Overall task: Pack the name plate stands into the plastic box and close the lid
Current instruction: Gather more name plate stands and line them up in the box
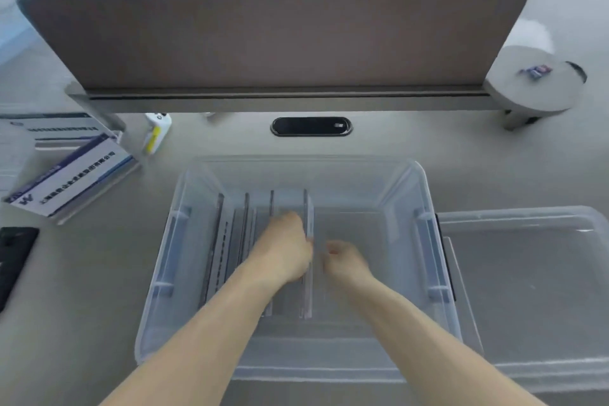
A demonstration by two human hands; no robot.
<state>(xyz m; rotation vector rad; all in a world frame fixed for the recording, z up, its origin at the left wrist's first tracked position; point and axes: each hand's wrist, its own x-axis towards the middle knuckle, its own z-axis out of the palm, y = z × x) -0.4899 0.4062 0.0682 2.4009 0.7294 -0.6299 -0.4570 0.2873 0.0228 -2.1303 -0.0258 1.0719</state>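
Fingers of left hand (286, 250) clamp the upright name plate stand (309, 224) inside plastic box (438, 277); its long axis runs near-far. Right hand (342, 262), loosely curled, empty, sits just right.

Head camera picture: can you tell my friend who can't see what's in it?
Two bare hands reach into a clear plastic box on a desk: the left hand holds the rightmost name plate stand upright, beside others already standing, the right hand close by. The lid lies right of the box; more stands wait on the left.
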